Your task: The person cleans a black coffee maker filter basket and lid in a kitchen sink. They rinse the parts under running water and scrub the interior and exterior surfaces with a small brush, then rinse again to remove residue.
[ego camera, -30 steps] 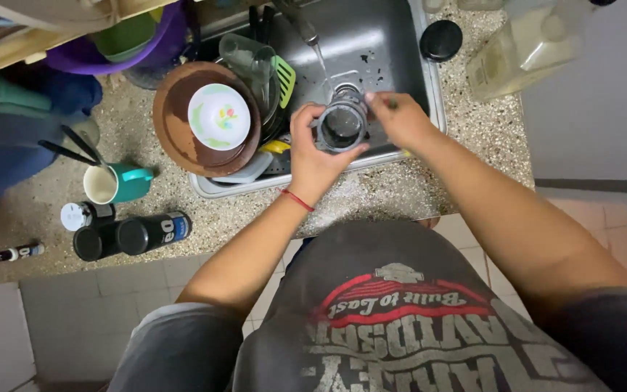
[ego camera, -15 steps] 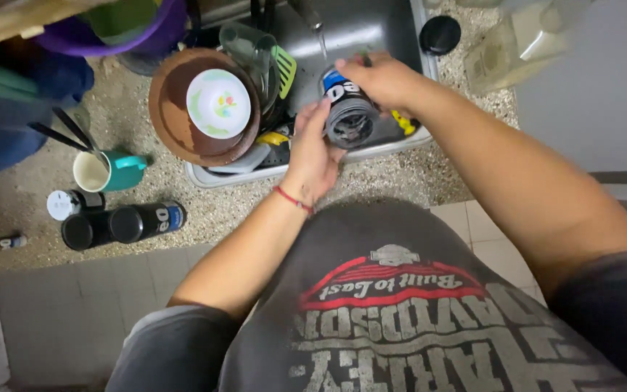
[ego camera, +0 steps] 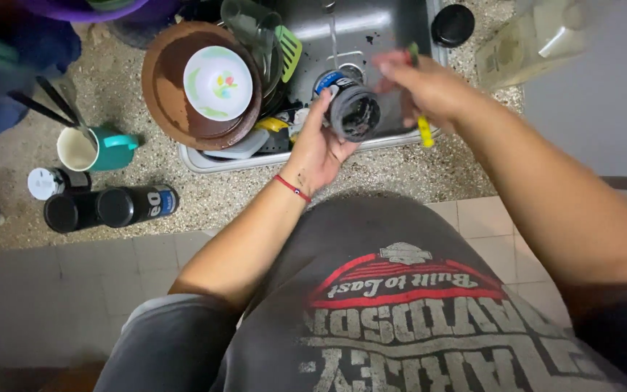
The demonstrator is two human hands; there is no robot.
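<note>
A dark cylindrical tumbler (ego camera: 352,109) is held over the sink (ego camera: 386,33), its open mouth tipped toward the camera. It is gripped from the side and below by the left hand (ego camera: 318,145), fingers wrapped round its body. The right hand (ego camera: 426,87) is closed on a slim yellow-and-green scrubbing tool (ego camera: 422,120), probably a brush or a sponge edge; motion blur hides which. The tool is carried just beside the tumbler's rim, not inside it. A thin stream of tap water (ego camera: 332,40) is seen falling behind the tumbler.

Step judged in hand: washing the tumbler, mid-scrub or between strokes. For the next move, the tool would need to be brought back into the mouth and the vessel kept steady under wet fingers.

Left of the sink, a brown plate (ego camera: 175,94) under a small white bowl (ego camera: 218,82) is stacked among unwashed items. A teal mug (ego camera: 96,149) and two dark canisters (ego camera: 103,208) are set on the speckled counter (ego camera: 234,192).
</note>
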